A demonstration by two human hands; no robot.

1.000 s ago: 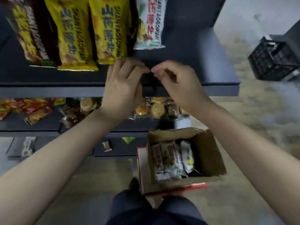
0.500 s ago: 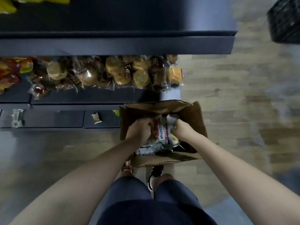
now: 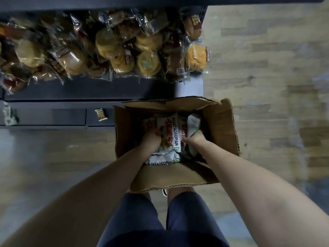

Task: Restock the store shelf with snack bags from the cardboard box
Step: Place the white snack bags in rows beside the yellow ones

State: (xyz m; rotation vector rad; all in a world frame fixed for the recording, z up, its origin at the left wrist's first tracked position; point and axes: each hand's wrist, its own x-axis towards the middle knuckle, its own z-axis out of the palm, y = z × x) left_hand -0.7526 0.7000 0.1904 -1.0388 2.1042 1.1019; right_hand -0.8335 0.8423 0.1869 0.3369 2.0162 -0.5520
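An open cardboard box (image 3: 224, 127) stands on the floor in front of the shelf, with several white snack bags lettered SHANYAOBOPIAN inside. Both my hands reach down into it. My left hand (image 3: 150, 139) grips the left side of the top white bag (image 3: 170, 134). My right hand (image 3: 195, 139) curls round a bag on the right, a white one with green print (image 3: 193, 124). The fingertips of both hands are hidden among the bags.
A dark shelf (image 3: 124, 90) just beyond the box carries many clear-wrapped round pastries (image 3: 147, 63). On the lowest ledge lie a small packet (image 3: 100, 114) and another one at the far left (image 3: 8, 115). Wooden floor (image 3: 267, 68) stretches to the right. My legs stand below the box.
My hands came down from the upper shelf into the box and took hold of bags. The view tilted down and closer to the box.
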